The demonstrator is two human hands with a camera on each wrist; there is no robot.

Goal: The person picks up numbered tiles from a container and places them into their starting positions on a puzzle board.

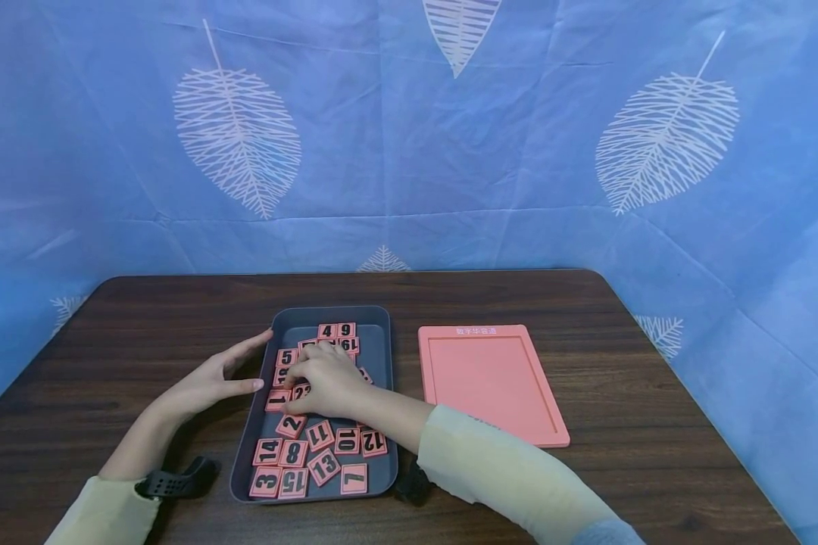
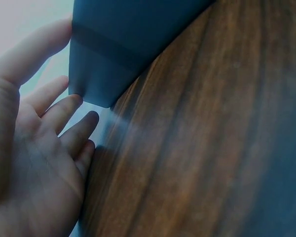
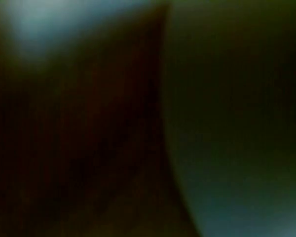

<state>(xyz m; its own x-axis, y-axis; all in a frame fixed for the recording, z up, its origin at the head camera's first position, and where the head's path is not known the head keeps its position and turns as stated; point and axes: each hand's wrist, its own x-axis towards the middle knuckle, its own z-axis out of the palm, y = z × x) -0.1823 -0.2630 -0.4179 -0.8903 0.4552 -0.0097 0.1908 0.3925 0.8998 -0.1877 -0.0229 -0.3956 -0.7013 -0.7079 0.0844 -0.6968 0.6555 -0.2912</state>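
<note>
A dark grey tray [image 1: 375, 341] holds several pink number tiles, among them a 2 tile [image 1: 291, 425], a 14 tile [image 1: 268, 452] and a 7 tile [image 1: 354, 478]. My right hand [image 1: 330, 382] reaches over the tray from the right, its thumb and forefinger spread apart beside the 1 tile [image 1: 277, 400]. The hand covers part of the tiles beneath, and I cannot tell if it pinches one. My left hand [image 1: 207, 382] is at the tray's left side, fingers extended and thumb apart, fingertips right at the outer wall [image 2: 123, 49] in the left wrist view.
To the right of the tray lies a flat pink board [image 1: 491, 378] with a raised frame and white lettering along its top. Both stand on a dark wooden table [image 1: 620, 393]. Behind hangs a blue cloth [image 1: 450, 166] with white leaf prints. The right wrist view is dark and blurred.
</note>
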